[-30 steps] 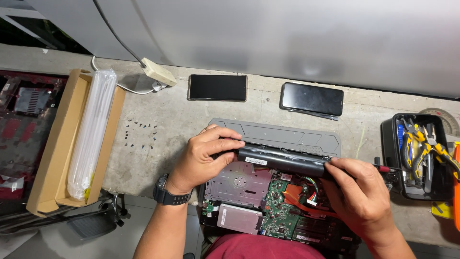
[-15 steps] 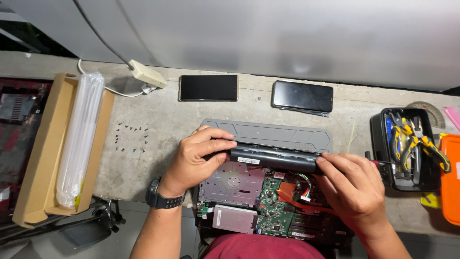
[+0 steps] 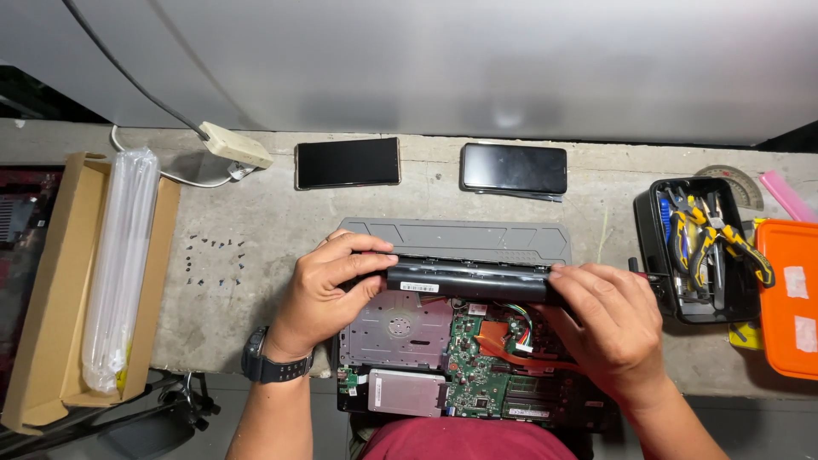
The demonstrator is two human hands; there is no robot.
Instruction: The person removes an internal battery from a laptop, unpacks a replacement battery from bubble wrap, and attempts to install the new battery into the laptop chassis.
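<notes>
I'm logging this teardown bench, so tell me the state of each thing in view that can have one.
laptop: opened, boards exposed.
bottom cover: off, lying behind the laptop.
battery bar: gripped at both ends.
left hand: closed on the bar's left end.
right hand: closed on its right end.
two phones: screens dark.
screws: loose on the bench.
tool case: open.

A small electronics repair workshop is shown. A bare concrete bench (image 3: pixel 256 281) is used as the work surface, and an opened laptop (image 3: pixel 460 358) with its circuit board exposed is laid on it. Loose screws (image 3: pixel 213 260) are set out in rows beside it. Pliers and cutters are kept in a black tool tray (image 3: pixel 703 247), next to an orange parts box (image 3: pixel 788 298). Two phones (image 3: pixel 348 162) are placed face up near the wall, and a power strip (image 3: pixel 236 145) is plugged in nearby.
</notes>
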